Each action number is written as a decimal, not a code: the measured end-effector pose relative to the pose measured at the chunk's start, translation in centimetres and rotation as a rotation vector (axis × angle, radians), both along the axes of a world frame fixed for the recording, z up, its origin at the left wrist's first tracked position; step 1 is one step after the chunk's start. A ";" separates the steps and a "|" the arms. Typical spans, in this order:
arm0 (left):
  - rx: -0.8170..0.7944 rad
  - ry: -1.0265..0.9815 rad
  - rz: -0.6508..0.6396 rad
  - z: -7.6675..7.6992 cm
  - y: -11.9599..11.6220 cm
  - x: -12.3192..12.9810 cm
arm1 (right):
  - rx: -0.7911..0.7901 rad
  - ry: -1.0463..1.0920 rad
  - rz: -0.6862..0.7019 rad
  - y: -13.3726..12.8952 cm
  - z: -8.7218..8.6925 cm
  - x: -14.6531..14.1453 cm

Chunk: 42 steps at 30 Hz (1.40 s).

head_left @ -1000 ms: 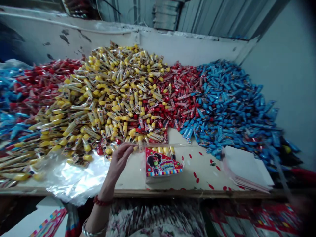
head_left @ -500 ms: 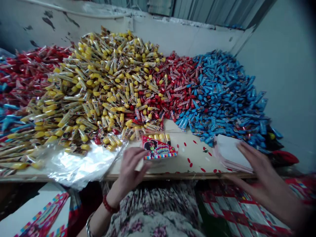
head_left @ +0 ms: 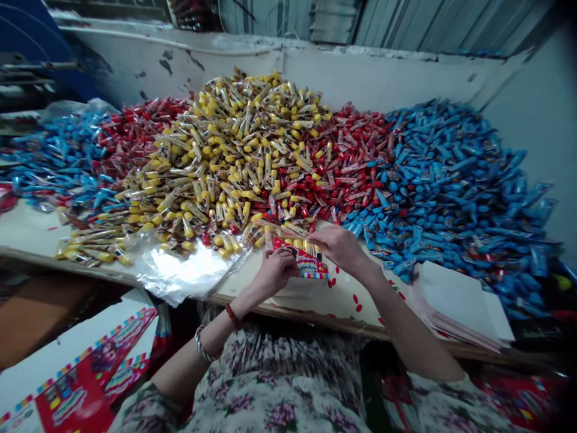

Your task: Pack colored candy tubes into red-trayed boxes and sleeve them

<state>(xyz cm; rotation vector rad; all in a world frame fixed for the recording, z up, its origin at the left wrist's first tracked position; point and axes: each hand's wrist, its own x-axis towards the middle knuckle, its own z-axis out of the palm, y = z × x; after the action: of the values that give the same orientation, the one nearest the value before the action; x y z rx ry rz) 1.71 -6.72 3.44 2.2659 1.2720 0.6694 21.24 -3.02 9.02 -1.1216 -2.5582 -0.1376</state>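
Observation:
A small red bubble gum display box [head_left: 312, 268] stands near the table's front edge, with a row of yellow-capped gum tubes [head_left: 303, 245] showing in its top. My left hand [head_left: 280, 267] is closed on the box's left side, fingers over its front. At the back right corner of the box is my right hand [head_left: 339, 243], its fingers pinched together. What lies between those fingertips is too small to make out. Just behind the box rises the heap of yellow-capped wrapped tubes [head_left: 216, 162].
Red wrapped tubes [head_left: 347, 150] and blue wrapped tubes [head_left: 451, 174] are heaped along the wall. A stack of white cards [head_left: 455, 294] lies at the right edge. Clear plastic film [head_left: 184, 270] covers the front left. Printed red cartons [head_left: 85, 385] sit lower left.
My right hand has left the white card stack and come to the box. My left hand has closed on the box's left side. The view has swung left.

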 end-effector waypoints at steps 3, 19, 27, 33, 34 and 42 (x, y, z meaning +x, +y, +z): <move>0.014 -0.067 0.102 -0.7 0.4 0.3 | 0.055 0.043 0.023 -2.8 -1.8 -0.8; 0.107 -0.266 0.092 -2.2 2.3 0.4 | 0.107 -0.062 -0.119 -3.7 -2.1 -1.2; 0.006 -0.219 0.131 -1.8 2.5 0.7 | 0.126 0.069 -0.136 -0.9 -4.5 -2.1; -0.128 -0.160 0.204 -0.6 2.7 1.3 | 0.329 -0.046 -0.041 -2.4 -3.3 -2.5; -0.135 -0.166 0.208 -0.5 2.8 1.3 | 0.352 -0.060 -0.024 -2.9 -3.4 -2.7; -0.101 -0.327 0.249 -1.5 2.1 1.3 | 0.353 0.001 -0.055 -5.2 -6.2 -4.1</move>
<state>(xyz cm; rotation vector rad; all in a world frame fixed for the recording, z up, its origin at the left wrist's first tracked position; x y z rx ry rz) 3.05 -4.67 1.96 1.8401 1.3970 0.9946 17.18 -8.26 2.80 -1.0507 -2.3774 -0.5766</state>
